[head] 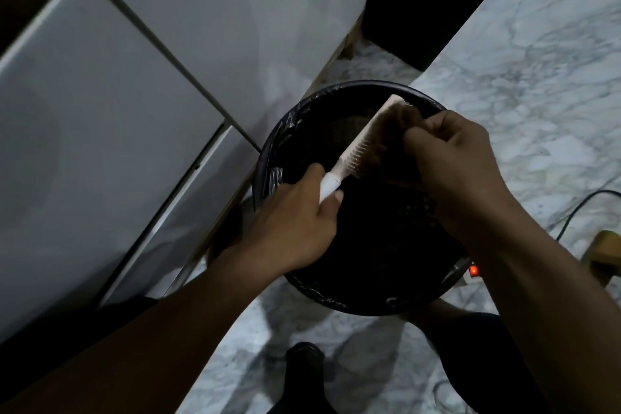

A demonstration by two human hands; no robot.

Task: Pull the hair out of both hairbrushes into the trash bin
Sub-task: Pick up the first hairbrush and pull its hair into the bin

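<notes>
Hairbrush (361, 141), a white one, is held above the open mouth of the round black trash bin (268, 158), which stands on the marble floor (537, 60) and has a dark liner bag (279, 175) folded over its rim. It lies tilted, with the handle low at the near left and the head pointing up to the far right, and the teeth face to the right side. The left hand (299, 225) is closed around the handle, with the thumb resting along the white plastic. The right hand (457, 158) is at the head of the brush, its fingers bent together and pinching a dark clump of hair (400, 141) that sits in the teeth. Both forearms come in from the lower corners and are bare. To the left of the bin stands a white cabinet (100, 128). On the floor at the right lie a black cable (578, 208) and a small device with a red light (473, 269)
</notes>
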